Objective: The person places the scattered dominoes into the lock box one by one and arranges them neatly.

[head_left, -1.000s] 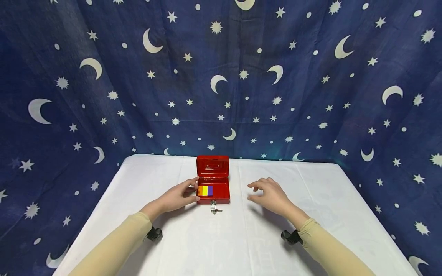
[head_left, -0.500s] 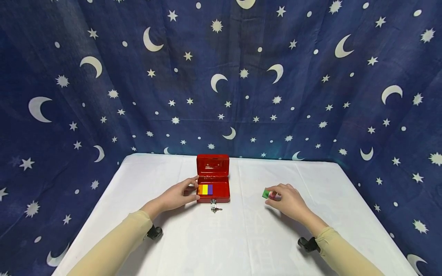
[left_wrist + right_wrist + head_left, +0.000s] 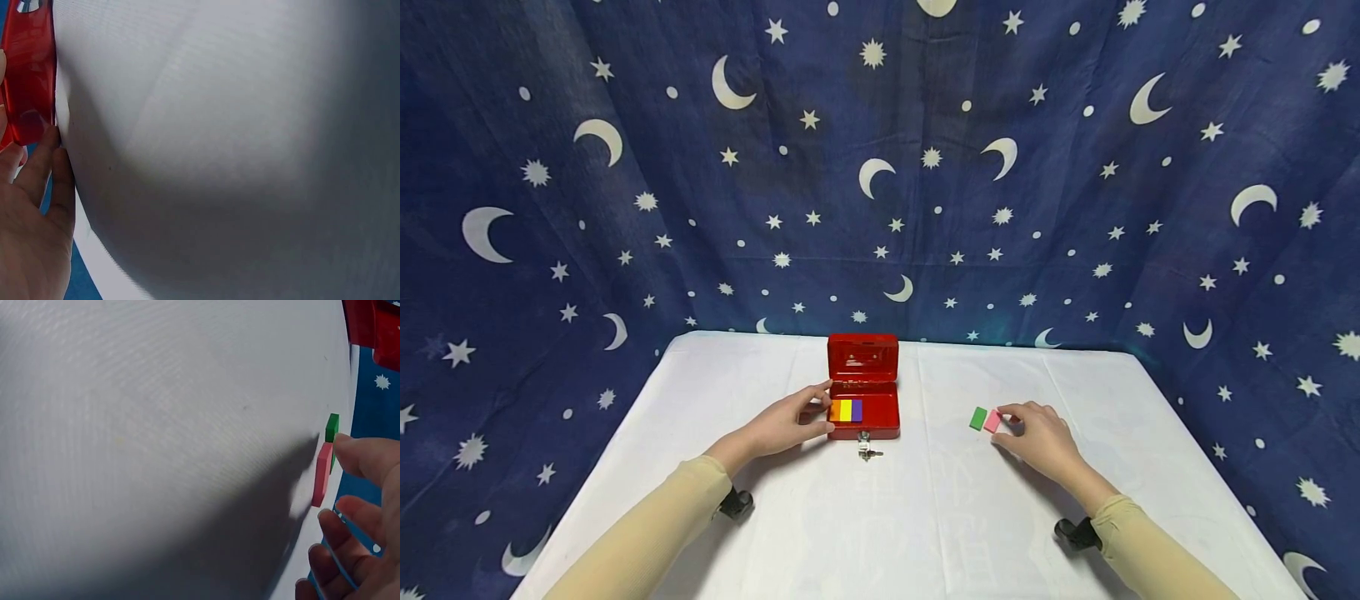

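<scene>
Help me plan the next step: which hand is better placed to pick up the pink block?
Probably the right hand: it is at the pink block, while the left hand touches the red box.

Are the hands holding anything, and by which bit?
The left hand holds the red box by its left side; whether the right hand grips the pink block can't be told.

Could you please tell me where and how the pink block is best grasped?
Probably pinch the pink block at its near and far short ends, coming from the right: it lies flat, and the green block close along its left long side leaves little finger room.
</scene>
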The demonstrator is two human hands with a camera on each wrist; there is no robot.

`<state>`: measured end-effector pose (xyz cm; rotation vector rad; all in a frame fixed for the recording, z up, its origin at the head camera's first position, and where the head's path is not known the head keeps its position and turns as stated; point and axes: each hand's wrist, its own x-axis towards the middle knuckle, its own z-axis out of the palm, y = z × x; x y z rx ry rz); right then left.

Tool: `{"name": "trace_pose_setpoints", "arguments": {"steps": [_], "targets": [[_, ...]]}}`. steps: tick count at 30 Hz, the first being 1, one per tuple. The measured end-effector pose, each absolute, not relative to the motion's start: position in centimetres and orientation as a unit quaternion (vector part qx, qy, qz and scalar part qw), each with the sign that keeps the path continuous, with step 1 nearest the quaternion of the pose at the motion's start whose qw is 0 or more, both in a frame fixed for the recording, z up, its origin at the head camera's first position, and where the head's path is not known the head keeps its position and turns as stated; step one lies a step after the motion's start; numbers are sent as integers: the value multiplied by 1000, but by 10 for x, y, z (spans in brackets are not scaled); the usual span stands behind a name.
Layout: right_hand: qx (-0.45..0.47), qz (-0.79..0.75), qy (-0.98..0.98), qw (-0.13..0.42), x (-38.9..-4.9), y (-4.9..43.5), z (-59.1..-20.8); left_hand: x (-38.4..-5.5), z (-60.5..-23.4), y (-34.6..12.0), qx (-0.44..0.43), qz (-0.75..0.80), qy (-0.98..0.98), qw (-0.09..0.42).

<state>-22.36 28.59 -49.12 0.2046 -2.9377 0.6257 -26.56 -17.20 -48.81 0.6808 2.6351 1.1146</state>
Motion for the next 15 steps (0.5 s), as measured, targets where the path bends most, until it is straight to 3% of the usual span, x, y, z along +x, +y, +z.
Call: {"name": "trace_pose_setpoints", "arguments": {"steps": [15], "targets": [[-6, 260, -965, 30, -225, 286, -499, -270, -492, -173, 230, 370, 894, 104]]}}
